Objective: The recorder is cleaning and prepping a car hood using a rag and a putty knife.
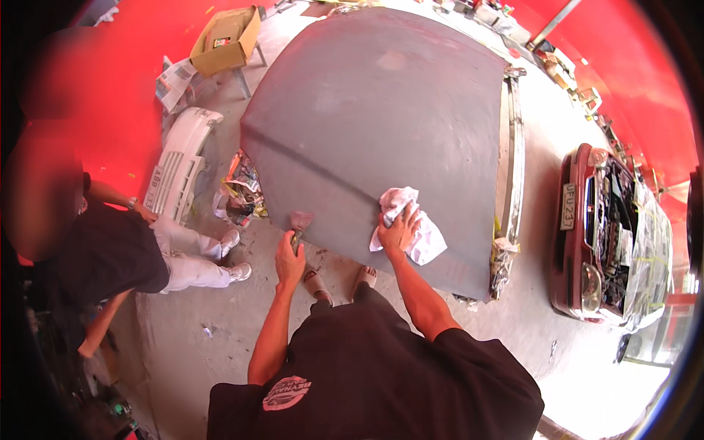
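Note:
A large grey car hood (315, 103) with a matte surface lies in front of me, a dark streak running across its left half. My left hand (290, 258), near the hood's front left corner, is closed round the dark handle of a flat tool (301, 219). The tool's end is broad and pinkish; whether it is a scraper or a brush I cannot tell. My right hand (400, 231) presses a crumpled white cloth (427, 243) onto the hood near its front edge. The cloth shows faint pinkish marks and partly hides the hood beneath.
At the left stands another person (110, 238) in a dark shirt and light trousers. Beyond are a white bumper (180, 158) and an open cardboard box (227, 40). A dark red car (568, 253) with an exposed engine bay stands at the right. Paper-covered parts (246, 187) flank the hood.

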`<state>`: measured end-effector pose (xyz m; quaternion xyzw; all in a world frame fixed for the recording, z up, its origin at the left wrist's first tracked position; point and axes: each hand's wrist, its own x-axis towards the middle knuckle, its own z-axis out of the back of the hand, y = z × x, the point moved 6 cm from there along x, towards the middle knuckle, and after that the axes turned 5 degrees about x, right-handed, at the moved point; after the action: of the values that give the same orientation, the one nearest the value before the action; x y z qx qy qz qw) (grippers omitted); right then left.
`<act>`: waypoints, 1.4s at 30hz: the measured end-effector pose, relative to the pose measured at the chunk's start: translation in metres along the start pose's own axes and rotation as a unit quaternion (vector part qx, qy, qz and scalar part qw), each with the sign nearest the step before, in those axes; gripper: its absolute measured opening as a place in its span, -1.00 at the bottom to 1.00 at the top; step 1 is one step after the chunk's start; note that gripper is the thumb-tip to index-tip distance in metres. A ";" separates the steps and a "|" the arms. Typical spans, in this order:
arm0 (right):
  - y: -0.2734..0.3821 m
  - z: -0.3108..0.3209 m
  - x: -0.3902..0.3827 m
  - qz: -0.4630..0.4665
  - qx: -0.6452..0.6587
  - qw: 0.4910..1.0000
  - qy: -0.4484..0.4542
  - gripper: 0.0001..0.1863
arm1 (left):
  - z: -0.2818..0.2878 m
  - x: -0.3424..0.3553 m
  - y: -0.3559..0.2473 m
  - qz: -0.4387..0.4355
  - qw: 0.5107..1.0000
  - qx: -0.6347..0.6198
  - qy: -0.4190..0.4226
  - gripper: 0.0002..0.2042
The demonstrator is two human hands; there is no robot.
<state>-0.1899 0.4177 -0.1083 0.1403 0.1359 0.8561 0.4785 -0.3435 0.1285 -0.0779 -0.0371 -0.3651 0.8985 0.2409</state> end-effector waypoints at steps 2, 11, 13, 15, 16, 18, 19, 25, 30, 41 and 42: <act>-0.010 0.012 0.013 -0.042 0.045 0.992 -0.107 -0.25 | -0.007 -0.006 0.001 -0.009 0.999 0.035 -0.020 -0.60; -0.004 0.015 0.015 -0.068 0.051 0.994 -0.071 -0.24 | -0.022 -0.012 -0.018 0.080 0.994 0.080 -0.006 -0.69; -0.002 0.017 0.016 -0.055 0.034 0.993 -0.101 -0.21 | -0.023 0.001 -0.028 0.086 0.993 0.083 -0.008 -0.69; -0.006 0.010 0.013 -0.064 0.029 0.993 -0.096 -0.19 | -0.023 0.015 -0.039 0.090 0.992 0.084 -0.009 -0.70; -0.009 0.007 0.012 -0.072 0.024 0.992 -0.102 -0.17 | -0.022 0.021 -0.045 0.087 0.992 0.090 -0.017 -0.71; -0.010 0.000 0.012 -0.060 0.014 0.995 -0.083 -0.14 | -0.020 0.027 -0.049 0.092 0.991 0.099 -0.021 -0.73; -0.012 -0.003 0.011 -0.077 0.017 0.994 -0.079 -0.14 | -0.018 0.028 -0.048 0.096 0.991 0.094 -0.023 -0.74; -0.028 -0.012 0.010 -0.057 -0.033 0.993 -0.102 -0.11 | -0.011 0.090 -0.039 0.103 0.989 0.106 0.000 -0.75; -0.037 -0.019 0.006 -0.122 -0.068 0.989 -0.042 0.13 | 0.010 0.174 -0.022 0.110 0.985 0.130 -0.009 -0.73; -0.022 -0.013 0.005 -0.030 -0.082 0.991 -0.101 -0.05 | 0.027 0.091 -0.007 0.127 0.990 0.061 -0.024 -0.74; -0.019 -0.013 0.008 0.005 -0.090 0.990 -0.106 -0.05 | 0.024 0.090 -0.003 0.132 0.989 0.059 -0.023 -0.74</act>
<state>-0.1838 0.4324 -0.1263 0.1876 0.0058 0.8474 0.4967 -0.4276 0.1565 -0.0480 -0.0497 -0.3086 0.9430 0.1139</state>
